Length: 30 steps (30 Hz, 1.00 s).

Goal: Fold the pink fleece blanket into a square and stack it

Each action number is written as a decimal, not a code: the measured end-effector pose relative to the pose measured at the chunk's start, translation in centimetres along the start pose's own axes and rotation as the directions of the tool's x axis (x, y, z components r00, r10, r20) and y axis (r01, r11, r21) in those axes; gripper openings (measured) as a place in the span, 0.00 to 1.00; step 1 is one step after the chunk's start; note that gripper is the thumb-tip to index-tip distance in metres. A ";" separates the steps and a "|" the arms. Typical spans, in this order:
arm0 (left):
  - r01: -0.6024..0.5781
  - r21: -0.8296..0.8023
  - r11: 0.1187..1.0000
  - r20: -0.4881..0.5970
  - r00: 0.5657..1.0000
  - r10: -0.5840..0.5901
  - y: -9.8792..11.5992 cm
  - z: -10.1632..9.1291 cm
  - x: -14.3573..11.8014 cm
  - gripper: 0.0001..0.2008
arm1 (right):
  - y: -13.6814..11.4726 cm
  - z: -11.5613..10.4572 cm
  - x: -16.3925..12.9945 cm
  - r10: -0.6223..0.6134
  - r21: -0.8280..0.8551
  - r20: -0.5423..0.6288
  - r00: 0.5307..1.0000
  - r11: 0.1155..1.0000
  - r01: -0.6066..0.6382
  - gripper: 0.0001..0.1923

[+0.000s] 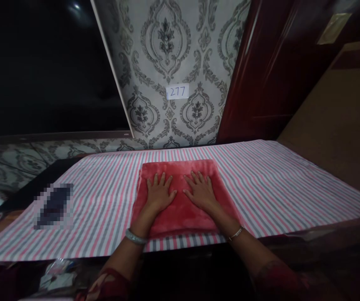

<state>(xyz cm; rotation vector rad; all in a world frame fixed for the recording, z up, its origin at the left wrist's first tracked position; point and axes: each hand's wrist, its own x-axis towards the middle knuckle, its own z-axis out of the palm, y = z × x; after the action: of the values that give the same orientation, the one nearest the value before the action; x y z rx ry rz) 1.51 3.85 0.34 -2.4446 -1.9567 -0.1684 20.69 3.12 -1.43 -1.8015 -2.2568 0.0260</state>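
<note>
A small white paper label (177, 91) is sticking to the patterned wallpaper (167, 46) on the wall. It is showing the number 277, written by hand in blue. No other words or numbers are showing clearly enough to read anywhere else.

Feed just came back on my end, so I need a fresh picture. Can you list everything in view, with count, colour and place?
folded towel: one, red, middle of the table, under both hands
striped cloth: one, pink, grey and white, covering the table
paper label: one, white, reads 277, on the wallpaper
wallpaper: grey damask, behind the table
wooden panel: one, dark red, right of the wallpaper
blurred patch: one, dark, left on the cloth, cannot tell what
left hand: flat on the towel, pale bangle at wrist
right hand: flat on the towel, thin bangle at wrist
</note>
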 end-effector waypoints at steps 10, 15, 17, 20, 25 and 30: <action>0.004 -0.152 0.988 0.083 0.996 0.009 -1.4 -2.5 0.5 0.35 | 2.8 -2.8 1.8 -0.035 0.214 0.072 0.997 0.977 0.019 0.31; 0.097 -0.203 0.974 0.023 0.995 -0.094 -2.3 -7.0 3.5 0.35 | 5.0 -6.3 5.0 0.152 0.204 -0.074 0.986 0.970 -0.134 0.29; 0.121 -0.138 0.983 0.007 0.993 -0.122 -2.0 -7.4 4.8 0.35 | 4.3 -6.6 5.7 0.186 0.135 -0.043 0.982 0.975 -0.179 0.29; 0.133 -0.040 0.990 0.042 0.990 -0.132 -1.5 -5.6 5.8 0.35 | 2.8 -5.1 5.8 0.156 0.038 0.023 0.987 0.987 -0.157 0.29; 0.127 0.006 0.992 0.045 0.991 -0.127 -2.2 -0.9 5.9 0.35 | 2.6 -1.4 5.1 0.137 -0.011 0.018 0.990 0.990 -0.137 0.31; 0.097 0.004 0.995 0.052 0.994 -0.097 -2.8 -0.1 6.3 0.35 | 3.4 -0.2 5.4 0.116 -0.027 -0.010 0.993 0.993 -0.116 0.31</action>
<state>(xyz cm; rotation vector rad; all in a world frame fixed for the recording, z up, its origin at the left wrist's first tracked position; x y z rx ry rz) 0.10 10.58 0.76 -2.3779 -2.0973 -0.1050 22.87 9.03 -0.81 -1.9414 -2.1545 0.0087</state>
